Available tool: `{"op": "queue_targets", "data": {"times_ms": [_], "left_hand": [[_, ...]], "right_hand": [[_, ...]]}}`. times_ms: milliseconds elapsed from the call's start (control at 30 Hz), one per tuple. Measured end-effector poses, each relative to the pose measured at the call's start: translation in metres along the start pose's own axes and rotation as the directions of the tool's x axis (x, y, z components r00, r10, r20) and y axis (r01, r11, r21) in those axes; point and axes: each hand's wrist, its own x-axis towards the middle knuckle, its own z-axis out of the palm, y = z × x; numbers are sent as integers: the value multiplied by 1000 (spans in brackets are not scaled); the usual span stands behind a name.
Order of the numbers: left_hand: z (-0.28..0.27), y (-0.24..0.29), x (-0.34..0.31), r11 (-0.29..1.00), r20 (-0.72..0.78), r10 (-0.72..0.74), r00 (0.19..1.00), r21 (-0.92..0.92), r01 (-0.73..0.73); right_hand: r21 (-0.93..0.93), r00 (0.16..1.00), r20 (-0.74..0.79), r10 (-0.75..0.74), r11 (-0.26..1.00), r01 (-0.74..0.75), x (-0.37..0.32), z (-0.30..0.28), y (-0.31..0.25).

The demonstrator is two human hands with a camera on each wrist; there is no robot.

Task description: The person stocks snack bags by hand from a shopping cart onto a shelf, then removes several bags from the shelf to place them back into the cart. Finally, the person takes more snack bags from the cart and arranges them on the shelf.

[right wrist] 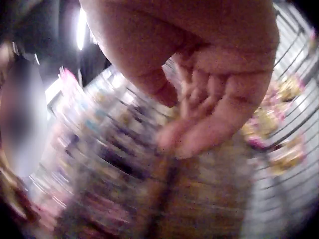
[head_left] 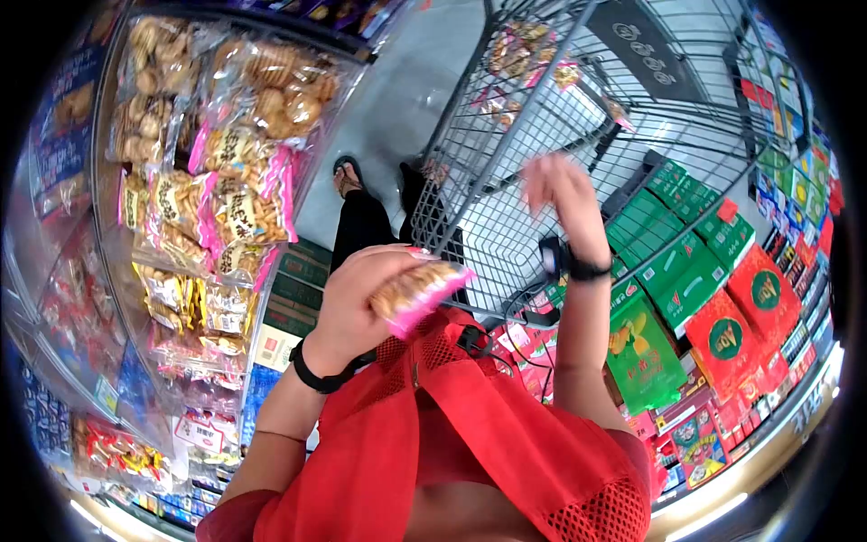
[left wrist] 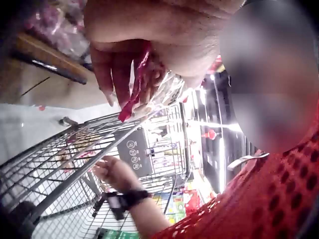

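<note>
In the head view my left hand [head_left: 348, 294] grips a small snack packet [head_left: 420, 298] with a pink edge and golden-brown pieces showing through clear film. The left wrist view shows the packet's pink edge [left wrist: 135, 89] hanging between the fingers and thumb of that hand. My right hand [head_left: 564, 190] is over the wire shopping cart [head_left: 492, 194], with loosely bent fingers and nothing in them. It is blurred in the head view. Similar snack packets [head_left: 524, 50] lie inside the cart at its far end, and the right wrist view has some of these packets [right wrist: 269, 117] beside the right hand.
To the left, a shelf holds bagged snacks [head_left: 239, 212], several with pink edges. Green boxes [head_left: 673, 262] and red packages [head_left: 722, 334] are stacked on the right beyond the cart. A sandalled foot [head_left: 348, 173] stands on the grey floor between shelf and cart.
</note>
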Motion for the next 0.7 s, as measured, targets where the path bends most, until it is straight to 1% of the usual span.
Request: {"op": "queue_targets", "data": {"times_ms": [33,67,100,133,167,233,267,300,333,367,400,433,467,500,533,567,600,633,667,700], "left_hand": [[3,-8,-15,938,-80,-198,977,-306,165],[2,-19,-24,897,-142,-221,965,-417,145],[-1,-28,-31,849,-204,-248,947,-517,111],[-7,-25,-33,773,-214,-285,934,-627,92],[-9,-29,-41,736,-234,-350,907,-668,112],[-19,-38,-56,647,-183,-361,915,-755,105],[-26,-41,-55,726,-231,-343,911,-680,100],[-27,-41,-62,700,-274,-371,887,-710,74],[-31,-38,-65,717,-313,-377,872,-695,60],[-35,-31,-67,725,-340,-383,859,-687,51],[-38,-24,-68,728,-361,-385,849,-685,38],[-40,-22,-71,701,-392,-390,833,-713,-8],[-42,-20,-74,674,-423,-394,816,-737,-57],[-47,-17,-79,677,-443,-422,791,-734,-50],[-53,-11,-78,658,-460,-456,762,-751,-59],[-60,-6,-76,638,-473,-487,734,-767,-70],[-66,-5,-77,591,-457,-478,750,-799,-110],[-71,-5,-78,539,-439,-467,767,-829,-146],[-75,-6,-80,485,-418,-456,786,-857,-175],[-78,-8,-85,493,-408,-441,799,-854,-164]], "right_hand": [[-301,951,-278,-132,953,44,50,-18,53],[-897,826,-218,-519,440,40,83,-22,87],[-997,804,-74,-589,67,-43,108,-22,112],[-999,827,35,-561,-42,13,133,-28,133],[-998,890,24,-454,-69,-9,161,-36,152],[-990,895,28,-446,-133,-36,192,-45,182],[-993,925,-31,-380,-93,-71,192,-30,172],[-991,947,-93,-308,-62,-117,187,-19,156],[-987,917,-132,-376,-39,-158,196,-29,180],[-995,897,-61,-439,-48,-91,198,-40,188],[-993,923,-117,-367,22,-117,187,-45,181],[-985,942,-166,-293,84,-147,173,-51,169],[-972,937,-217,-275,155,-179,159,-68,164],[-952,930,-264,-256,223,-209,143,-85,160],[-698,873,-459,-162,675,-241,125,-94,150],[-257,818,-576,13,946,-196,103,-99,136],[-140,840,-542,4,985,-96,72,-91,109],[-17,861,-508,-9,1000,1,38,-69,72],[10,844,-531,-69,996,88,11,-38,37],[37,822,-556,-126,984,176,-13,-10,8]]}}
